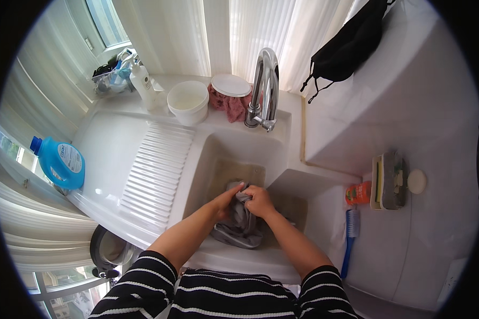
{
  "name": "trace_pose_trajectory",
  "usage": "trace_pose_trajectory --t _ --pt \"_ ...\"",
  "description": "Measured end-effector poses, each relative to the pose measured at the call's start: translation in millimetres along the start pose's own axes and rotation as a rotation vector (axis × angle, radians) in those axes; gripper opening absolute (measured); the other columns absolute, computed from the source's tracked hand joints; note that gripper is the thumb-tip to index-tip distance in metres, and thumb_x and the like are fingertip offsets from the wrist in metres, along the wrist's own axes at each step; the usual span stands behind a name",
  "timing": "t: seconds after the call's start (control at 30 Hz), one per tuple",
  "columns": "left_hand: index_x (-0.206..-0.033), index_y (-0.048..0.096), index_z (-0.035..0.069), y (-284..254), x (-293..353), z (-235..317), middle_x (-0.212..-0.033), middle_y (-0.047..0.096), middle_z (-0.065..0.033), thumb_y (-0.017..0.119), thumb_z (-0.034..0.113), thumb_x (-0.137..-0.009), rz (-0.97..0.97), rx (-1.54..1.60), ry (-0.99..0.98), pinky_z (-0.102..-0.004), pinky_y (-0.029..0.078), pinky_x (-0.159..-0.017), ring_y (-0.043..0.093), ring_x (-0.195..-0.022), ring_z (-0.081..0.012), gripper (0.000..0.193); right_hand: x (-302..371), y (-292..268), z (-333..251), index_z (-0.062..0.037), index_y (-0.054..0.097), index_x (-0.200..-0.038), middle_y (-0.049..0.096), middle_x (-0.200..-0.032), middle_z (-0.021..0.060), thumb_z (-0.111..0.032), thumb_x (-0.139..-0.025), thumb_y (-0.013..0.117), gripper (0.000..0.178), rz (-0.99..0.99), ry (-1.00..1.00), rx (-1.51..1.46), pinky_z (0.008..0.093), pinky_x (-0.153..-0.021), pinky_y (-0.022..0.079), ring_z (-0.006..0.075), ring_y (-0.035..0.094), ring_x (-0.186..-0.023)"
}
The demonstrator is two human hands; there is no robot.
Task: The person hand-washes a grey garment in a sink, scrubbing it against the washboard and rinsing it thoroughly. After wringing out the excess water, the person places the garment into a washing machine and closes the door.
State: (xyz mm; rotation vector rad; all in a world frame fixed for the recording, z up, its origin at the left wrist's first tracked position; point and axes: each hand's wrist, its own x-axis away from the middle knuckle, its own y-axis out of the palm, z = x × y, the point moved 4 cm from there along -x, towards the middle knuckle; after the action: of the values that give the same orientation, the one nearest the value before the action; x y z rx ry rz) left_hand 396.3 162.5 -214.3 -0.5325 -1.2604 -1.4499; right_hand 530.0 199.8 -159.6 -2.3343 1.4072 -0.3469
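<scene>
Seeing one grey cloth bunched up inside one white sink basin. Gripping it with the left hand and right hand, so clenching two hands total around its upper end. Also spotting one chrome faucet past the basin, plus one ridged washboard off to the left. Counting one white pump bottle, one blue jug and one white tub that way too, plus one white lid resting on one reddish cloth. To the right, seeing one blue brush and one orange container.
</scene>
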Motion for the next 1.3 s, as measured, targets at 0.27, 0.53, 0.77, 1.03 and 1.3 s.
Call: trace_pose_trajectory --t 0.27,0.53,0.77,1.03,1.3 --pt "-0.108 0.062 0.003 59.4 118.1 50.4 -0.108 0.066 -0.0128 0.047 0.026 -0.094 -0.235 0.437 0.419 -0.0415 0.052 -0.093 0.065 -0.098 -0.0268 0.031 16.9 -67.3 -62.1 -0.0094 0.039 -0.146 0.038 -0.148 0.0135 -0.026 -0.067 0.085 0.094 -0.067 -0.22 -0.221 0.0351 -0.114 0.027 0.0302 0.035 -0.138" --pt "-0.109 0.061 -0.002 100.7 131.0 41.2 -0.11 0.066 -0.0161 0.042 0.023 -0.09 -0.576 0.627 0.499 -0.043 0.05 -0.097 0.064 -0.102 -0.0294 0.036 11.0 0.5 12.1 -0.0036 0.039 -0.143 0.043 -0.144 0.0145 -0.032 -0.087 0.07 0.069 -0.092 -0.01 -0.933 0.0365 -0.107 0.039 0.0233 0.044 -0.13" --pt "-0.135 0.046 0.002 46.1 115.7 32.9 -0.137 0.05 -0.0192 0.04 0.04 -0.094 -0.296 0.399 0.406 -0.0549 0.032 -0.109 0.05 -0.124 -0.0353 0.056 33.9 -38.1 -18.8 -0.0026 0.057 -0.124 0.064 -0.115 0.0093 -0.015 -0.092 0.06 0.034 0.294 0.185 -1.053 0.0333 -0.088 0.051 0.0171 0.061 -0.103" --pt "-0.147 0.035 0.012 58.5 77.8 -3.4 -0.152 0.035 -0.0139 0.051 0.061 -0.088 -0.514 0.506 0.226 -0.0636 0.019 -0.111 0.037 -0.136 -0.0366 0.079 33.9 -27.9 -47.5 -0.0046 0.06 -0.119 0.064 -0.115 0.0075 -0.017 -0.094 0.057 0.028 0.26 0.059 -1.17 0.0343 -0.088 0.052 0.017 0.062 -0.101" --pt "-0.118 0.062 0.003 65.3 55.4 2.2 -0.113 0.066 -0.0124 0.058 0.028 -0.087 -0.309 0.537 0.494 -0.0435 0.05 -0.094 0.063 -0.106 -0.0261 0.039 32.5 -13.7 -22.0 -0.0092 0.052 -0.129 0.059 -0.126 0.0069 -0.029 -0.1 0.046 0.037 0.184 0.01 -0.978 0.0372 -0.098 0.048 0.0205 0.058 -0.114"
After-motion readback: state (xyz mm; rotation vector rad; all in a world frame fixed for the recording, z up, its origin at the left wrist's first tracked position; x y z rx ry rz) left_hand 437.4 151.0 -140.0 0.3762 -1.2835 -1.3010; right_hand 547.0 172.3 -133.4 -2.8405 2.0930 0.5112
